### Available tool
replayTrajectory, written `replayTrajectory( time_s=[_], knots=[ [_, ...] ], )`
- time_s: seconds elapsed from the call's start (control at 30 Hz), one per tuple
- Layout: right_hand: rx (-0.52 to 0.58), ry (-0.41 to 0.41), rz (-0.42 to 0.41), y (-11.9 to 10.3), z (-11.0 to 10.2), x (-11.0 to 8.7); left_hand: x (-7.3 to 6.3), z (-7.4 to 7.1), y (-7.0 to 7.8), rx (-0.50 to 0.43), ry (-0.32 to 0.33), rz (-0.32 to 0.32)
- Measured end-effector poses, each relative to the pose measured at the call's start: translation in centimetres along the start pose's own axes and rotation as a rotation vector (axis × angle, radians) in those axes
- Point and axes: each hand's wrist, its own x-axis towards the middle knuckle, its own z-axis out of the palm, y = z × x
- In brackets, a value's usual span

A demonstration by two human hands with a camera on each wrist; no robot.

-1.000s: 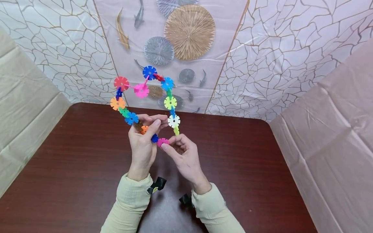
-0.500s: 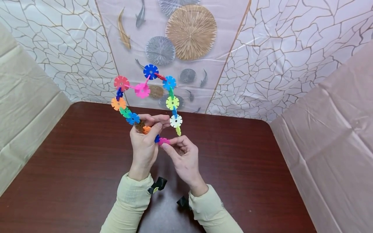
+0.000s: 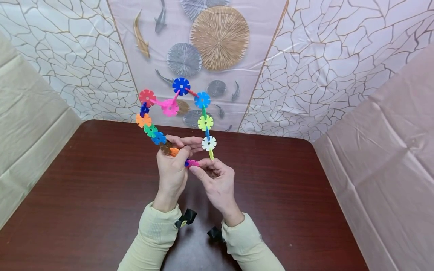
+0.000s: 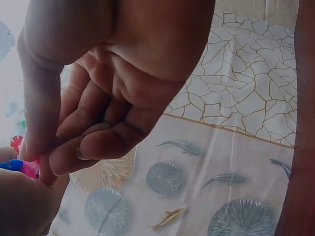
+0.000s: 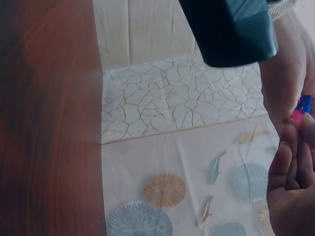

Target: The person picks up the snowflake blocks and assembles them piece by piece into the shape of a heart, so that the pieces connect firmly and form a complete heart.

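Observation:
In the head view, a chain of colourful notched, flower-shaped interlocking discs is held up above the table, making a heart-like outline. A pink disc (image 3: 170,107) forms the dip at its top. My left hand (image 3: 170,171) grips the chain's lower left part, thumb over an orange disc (image 3: 174,151). Between thumb and forefinger my right hand (image 3: 220,185) pinches a magenta disc (image 3: 193,163) joined to a dark blue disc (image 3: 187,163). Down the right side hang a white disc (image 3: 209,143) and a yellow-green disc (image 3: 211,155), whose lower end is just above my right fingers.
A dark reddish-brown table (image 3: 271,195) lies beneath both hands. Behind it stands a patterned backdrop (image 3: 217,41), with beige cloth walls (image 3: 379,131) at the sides. Each wrist carries a small black camera, one being the left camera (image 3: 186,218).
The left hand and the chain have shifted slightly right. The left hand now sits closer to the right hand, which still pinches the magenta disc.

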Motion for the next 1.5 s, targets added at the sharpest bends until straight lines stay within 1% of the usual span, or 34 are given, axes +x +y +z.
replayTrajectory(
  time_s=[0.1,0.17,0.27,0.33,0.47,0.57,0.7,0.8,0.9,0.97,1.07,1.17,1.23,1.33,1.5],
  knots=[
    [-0.018,-0.045,0.044,0.1,-0.5,0.2,0.0,0.0,0.0,-0.005,0.008,-0.032],
    [-0.05,-0.096,0.092,0.1,-1.1,0.4,-0.1,-0.1,0.0,0.001,0.013,-0.057],
    [-0.087,-0.188,0.159,0.0,-2.3,0.7,-0.1,-0.3,0.1,0.012,0.007,-0.079],
    [-0.071,-0.24,0.187,-0.2,-3.3,1.0,0.0,-0.4,0.2,0.029,-0.007,-0.087],
    [-0.005,-0.314,0.184,-0.8,-5.0,1.5,0.0,-0.6,0.2,0.063,-0.057,-0.115],
    [0.023,-0.349,0.174,-1.2,-5.7,1.7,0.0,-0.7,0.1,0.098,-0.094,-0.139],
    [0.052,-0.36,0.176,-1.3,-6.0,1.6,-0.2,-0.6,0.0,0.15,-0.118,-0.145],
    [0.069,-0.333,0.181,-1.1,-5.9,1.5,-0.1,-0.6,-0.1,0.165,-0.129,-0.132],
    [0.069,-0.295,0.194,-0.9,-5.8,1.4,-0.1,-0.5,-0.2,0.179,-0.128,-0.096],
    [0.062,-0.279,0.198,-0.7,-5.8,1.4,0.0,-0.5,-0.3,0.194,-0.11,-0.064],
    [0.065,-0.268,0.215,-0.6,-5.7,1.3,0.0,-0.4,-0.4,0.228,-0.066,-0.023],
    [0.077,-0.272,0.235,-0.6,-5.8,1.3,0.0,-0.4,-0.5,0.24,-0.019,-0.013],
    [0.079,-0.283,0.249,-0.6,-5.8,1.3,-0.1,-0.3,-0.6,0.238,-0.001,-0.01],
    [0.075,-0.31,0.27,-0.7,-5.8,1.2,-0.1,-0.1,-0.7,0.228,0.017,-0.007],
    [0.062,-0.335,0.284,-0.8,-6.0,1.2,-0.1,-0.2,-0.8,0.234,0.039,0.028]
  ],
)
